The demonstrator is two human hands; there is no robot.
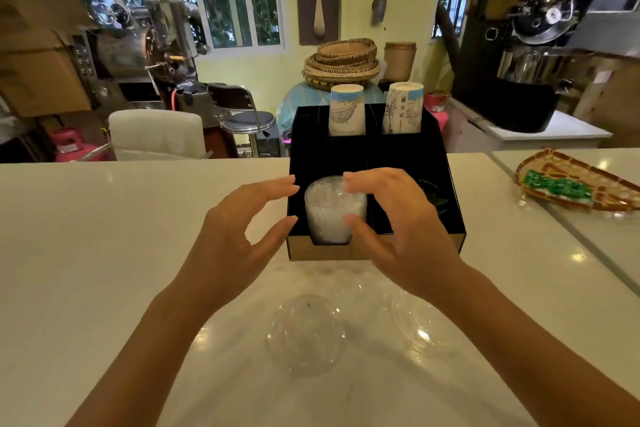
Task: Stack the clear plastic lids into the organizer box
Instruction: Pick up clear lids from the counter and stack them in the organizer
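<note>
A black organizer box (pixel 453 218) stands on the white counter in front of me. Its front-left compartment holds a tall stack of clear plastic lids (pixel 329 215). My left hand (pixel 239 232) hovers just left of the box, fingers spread, holding nothing. My right hand (pixel 391 218) is over the stack's right side, its fingertips touching the top and its thumb at the front of the stack. A clear domed lid (pixel 306 333) lies on the counter near me, and another clear lid (pixel 422 329) lies to its right, partly under my right forearm.
Two stacks of paper cups (pixel 346 111) (pixel 403 107) stand upside down in the box's rear compartments. A woven tray with a green packet (pixel 568 184) sits on the counter at the right. Roasting machines, a stool and baskets stand beyond the counter.
</note>
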